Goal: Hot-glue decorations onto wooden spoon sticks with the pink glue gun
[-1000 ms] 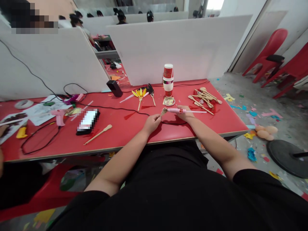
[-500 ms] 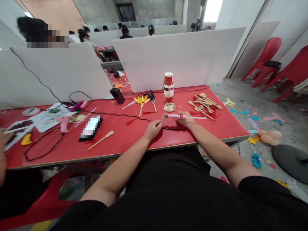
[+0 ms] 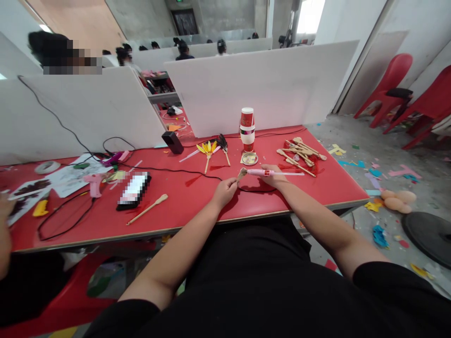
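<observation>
Between the fingers of my left hand [image 3: 225, 191] is a small wooden fan handle [image 3: 241, 174], its flat carved head pointing up and away from me. My right hand [image 3: 272, 174] is wrapped round a pink hot glue gun [image 3: 259, 172], with a clear glue stick [image 3: 292, 174] poking out of its back. The gun's nozzle meets the carved head or sits just by it; I cannot tell if they touch. Beyond my hands lie a yellow feather fan [image 3: 207, 152] and a black feather fan [image 3: 223, 146].
Several wooden handles with red tassels [image 3: 301, 152] lie piled at the right. A stack of paper cups [image 3: 247, 129] stands behind a round tin [image 3: 250, 159]. At the left are a phone [image 3: 134, 190], a single handle [image 3: 148, 209] and another pink glue gun [image 3: 93, 184]. A co-worker's hand [image 3: 4, 206] is farther left.
The view has shifted slightly. Both hands keep their hold, and the glue gun stays at the head of the wooden handle.
</observation>
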A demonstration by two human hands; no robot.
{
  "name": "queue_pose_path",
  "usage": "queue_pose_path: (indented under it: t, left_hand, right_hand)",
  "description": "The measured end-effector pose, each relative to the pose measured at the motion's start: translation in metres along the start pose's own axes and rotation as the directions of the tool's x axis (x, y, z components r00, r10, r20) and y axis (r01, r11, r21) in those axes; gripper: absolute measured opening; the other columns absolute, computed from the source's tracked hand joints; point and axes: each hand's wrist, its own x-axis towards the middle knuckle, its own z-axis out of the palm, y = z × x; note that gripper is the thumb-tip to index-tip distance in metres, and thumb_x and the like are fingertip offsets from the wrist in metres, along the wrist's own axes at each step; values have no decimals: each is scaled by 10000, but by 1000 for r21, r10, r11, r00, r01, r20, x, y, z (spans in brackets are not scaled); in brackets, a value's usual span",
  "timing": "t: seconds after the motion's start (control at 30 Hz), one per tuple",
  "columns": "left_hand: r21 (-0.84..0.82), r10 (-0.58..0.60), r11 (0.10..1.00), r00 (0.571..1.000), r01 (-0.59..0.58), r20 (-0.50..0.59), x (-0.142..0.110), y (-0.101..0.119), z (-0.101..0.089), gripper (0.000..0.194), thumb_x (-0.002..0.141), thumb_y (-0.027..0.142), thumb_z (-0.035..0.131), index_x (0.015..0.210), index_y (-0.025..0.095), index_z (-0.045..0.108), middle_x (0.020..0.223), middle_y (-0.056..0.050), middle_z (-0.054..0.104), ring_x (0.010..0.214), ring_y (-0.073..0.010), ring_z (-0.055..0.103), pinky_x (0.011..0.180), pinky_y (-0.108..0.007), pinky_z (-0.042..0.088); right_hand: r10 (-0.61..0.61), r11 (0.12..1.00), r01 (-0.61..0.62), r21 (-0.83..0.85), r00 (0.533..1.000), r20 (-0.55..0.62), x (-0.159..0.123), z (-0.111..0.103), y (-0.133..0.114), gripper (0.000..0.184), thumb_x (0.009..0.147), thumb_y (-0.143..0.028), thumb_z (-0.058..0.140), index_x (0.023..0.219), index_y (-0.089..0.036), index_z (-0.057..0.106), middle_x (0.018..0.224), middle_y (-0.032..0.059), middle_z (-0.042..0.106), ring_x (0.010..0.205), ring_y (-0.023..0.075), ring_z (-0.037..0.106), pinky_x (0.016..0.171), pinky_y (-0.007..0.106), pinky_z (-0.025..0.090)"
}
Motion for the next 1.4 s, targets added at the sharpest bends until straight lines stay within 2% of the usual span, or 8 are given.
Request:
queue_pose_path:
  t: [0.17, 0.27, 0.43, 0.6, 0.73, 1.0, 1.2, 1.4]
  left_hand:
    - [-7, 5, 1000, 1000, -5, -20, 1, 3, 0, 316, 1033, 421, 534, 792, 233, 614, 721, 0, 609, 758, -210, 593, 769, -334, 424]
    - [-21, -20, 1000, 1000, 19, -8, 0, 6, -1, 289, 1010, 394, 539, 783, 231, 616, 712, -1, 614, 752, -210, 601, 764, -331, 434]
    - [-49, -29, 998, 1000, 30, 8, 0, 5, -1, 225, 961, 329, 524, 799, 229, 643, 727, -13, 662, 770, -216, 634, 792, -330, 470]
    - [-48, -20, 999, 1000, 21, 15, 0, 2, 0, 191, 908, 356, 518, 813, 237, 633, 716, -4, 611, 764, -217, 605, 782, -338, 435]
    - [-4, -20, 1000, 1000, 20, -6, -1, 4, 0, 275, 968, 442, 540, 784, 243, 590, 723, 0, 577, 768, -214, 579, 771, -341, 406]
    - [-34, -22, 999, 1000, 23, 21, -2, 5, -1, 186, 942, 286, 509, 808, 238, 629, 721, -8, 643, 763, -218, 629, 780, -333, 458]
    - [-8, -11, 1000, 1000, 11, 2, -1, 3, 0, 258, 1001, 377, 525, 802, 239, 615, 719, 1, 598, 758, -213, 607, 761, -336, 427]
    - [-30, -11, 999, 1000, 11, 11, 0, 0, 0, 269, 1007, 368, 511, 801, 237, 625, 713, 2, 617, 760, -211, 617, 775, -337, 435]
  right_hand:
    - [2, 1000, -1, -4, 1000, 2, -3, -6, -6, 214, 1027, -298, 698, 849, -241, 595, 797, 10, 677, 755, 190, 617, 640, 292, 343]
    - [12, 1000, -12, -8, 1000, 16, -4, -9, -10, 165, 983, -252, 723, 848, -238, 630, 798, 13, 687, 739, 193, 618, 640, 296, 359]
    - [13, 1000, -12, -13, 1000, 22, -3, -12, -11, 257, 982, -236, 755, 809, -244, 564, 793, 2, 668, 736, 183, 618, 631, 294, 344]
    - [7, 1000, -7, -12, 1000, 22, -4, -11, -10, 293, 1003, -222, 745, 804, -244, 530, 790, -12, 651, 738, 170, 609, 632, 290, 333]
    - [8, 1000, -8, -6, 1000, 15, -5, -9, -9, 282, 994, -238, 744, 798, -242, 541, 786, -10, 656, 746, 173, 608, 637, 293, 330]
    - [10, 1000, -10, 6, 1000, 7, -2, -3, -4, 286, 992, -255, 748, 792, -243, 543, 757, -15, 643, 734, 175, 601, 642, 291, 326]
    - [14, 1000, -14, 2, 1000, 22, -2, -5, -7, 337, 1005, -268, 744, 770, -249, 504, 729, -15, 608, 715, 175, 590, 644, 300, 317]
    - [17, 1000, -17, 18, 999, 30, -3, -2, -2, 285, 1010, -281, 733, 804, -246, 539, 786, -13, 658, 746, 171, 629, 637, 288, 325]
